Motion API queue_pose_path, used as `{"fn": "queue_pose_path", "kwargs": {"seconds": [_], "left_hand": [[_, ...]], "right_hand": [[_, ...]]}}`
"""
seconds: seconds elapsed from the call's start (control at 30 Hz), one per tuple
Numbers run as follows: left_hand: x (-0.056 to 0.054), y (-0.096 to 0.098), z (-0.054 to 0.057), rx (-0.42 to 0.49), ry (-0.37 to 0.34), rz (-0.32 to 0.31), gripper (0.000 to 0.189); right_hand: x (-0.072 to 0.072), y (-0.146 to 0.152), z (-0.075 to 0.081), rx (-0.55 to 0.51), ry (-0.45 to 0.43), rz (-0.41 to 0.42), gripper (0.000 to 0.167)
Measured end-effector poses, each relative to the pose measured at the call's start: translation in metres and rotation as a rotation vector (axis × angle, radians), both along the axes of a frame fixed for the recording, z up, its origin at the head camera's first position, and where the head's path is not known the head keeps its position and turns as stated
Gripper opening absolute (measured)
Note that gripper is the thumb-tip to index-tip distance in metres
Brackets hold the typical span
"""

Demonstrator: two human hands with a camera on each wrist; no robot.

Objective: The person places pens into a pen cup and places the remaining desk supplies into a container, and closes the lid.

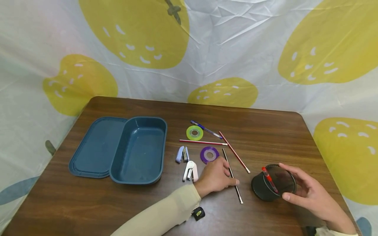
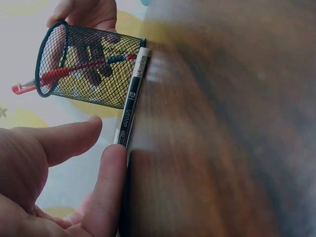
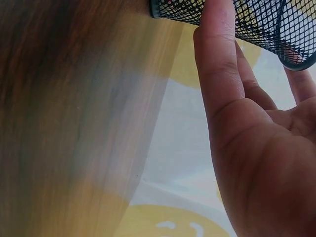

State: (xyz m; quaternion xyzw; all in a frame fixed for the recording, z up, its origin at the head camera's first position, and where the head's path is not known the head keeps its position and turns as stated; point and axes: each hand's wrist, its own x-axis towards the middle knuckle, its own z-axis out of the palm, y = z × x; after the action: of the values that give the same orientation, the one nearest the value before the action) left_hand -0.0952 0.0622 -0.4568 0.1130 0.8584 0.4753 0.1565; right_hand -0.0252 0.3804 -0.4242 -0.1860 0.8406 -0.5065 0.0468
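Note:
My left hand [image 1: 214,175] reaches over a black pencil [image 2: 132,98] lying on the table. In the left wrist view a finger touches the pencil near its lettered end, while the thumb stands apart. My right hand [image 1: 310,193] grips a black mesh pen cup [image 1: 263,189], thumb on one side and fingers on the other. The cup stands on the table with a red pen [image 1: 269,179] leaning inside. Just beyond the left hand lies a purple tape roll [image 1: 205,154]. Beside that hand are a white mini stapler [image 1: 190,165] and a lilac one [image 1: 179,154].
A blue box [image 1: 138,179] stands left, its lid [image 1: 95,147] beside it. Toward the back lie a green tape roll [image 1: 191,133], a blue pen [image 1: 206,129] and two red pencils, one crosswise [image 1: 200,142], one slanting [image 1: 236,155]. Patterned cloth [image 1: 236,59] hangs behind.

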Motion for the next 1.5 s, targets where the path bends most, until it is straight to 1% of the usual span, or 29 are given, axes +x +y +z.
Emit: {"fn": "queue_pose_path", "kwargs": {"seconds": [0.17, 0.37, 0.47, 0.53, 0.7, 0.9, 1.1, 1.27, 1.33, 1.4, 1.5], "left_hand": [[-0.002, 0.002, -0.003, 0.01, -0.024, 0.03, 0.059], [-0.006, 0.005, -0.005, 0.087, -0.094, 0.055, 0.062], [-0.008, 0.007, -0.004, 0.089, -0.115, 0.075, 0.061], [-0.009, 0.009, -0.003, 0.07, -0.117, 0.087, 0.06], [-0.01, 0.01, -0.002, 0.044, -0.089, 0.092, 0.057], [-0.009, 0.009, -0.005, 0.086, -0.078, 0.068, 0.045], [-0.009, 0.007, -0.007, 0.099, -0.039, 0.05, 0.038], [-0.007, 0.006, -0.006, 0.158, -0.094, 0.059, 0.042], [-0.007, 0.005, -0.006, 0.179, -0.104, 0.058, 0.046], [-0.006, 0.005, -0.007, 0.182, -0.093, 0.051, 0.047], [-0.006, 0.003, -0.008, 0.153, -0.039, 0.034, 0.05]], "right_hand": [[0.0, 0.001, 0.0, 0.002, 0.001, 0.004, 0.085], [-0.001, 0.001, -0.001, 0.009, 0.005, 0.001, 0.085], [0.0, 0.001, -0.001, 0.006, 0.001, 0.001, 0.085], [0.0, 0.0, 0.0, 0.007, 0.001, 0.0, 0.085], [0.001, -0.001, 0.002, 0.015, 0.012, -0.007, 0.085], [0.002, -0.001, 0.002, 0.018, 0.013, -0.003, 0.085], [0.002, -0.002, 0.002, 0.025, 0.014, -0.009, 0.085], [0.002, -0.002, 0.002, 0.025, 0.019, -0.004, 0.085], [0.002, -0.002, 0.002, 0.023, 0.017, -0.004, 0.085], [0.003, -0.002, 0.001, 0.025, 0.018, -0.007, 0.085], [0.002, -0.002, 0.001, 0.026, 0.023, -0.003, 0.085]]}}
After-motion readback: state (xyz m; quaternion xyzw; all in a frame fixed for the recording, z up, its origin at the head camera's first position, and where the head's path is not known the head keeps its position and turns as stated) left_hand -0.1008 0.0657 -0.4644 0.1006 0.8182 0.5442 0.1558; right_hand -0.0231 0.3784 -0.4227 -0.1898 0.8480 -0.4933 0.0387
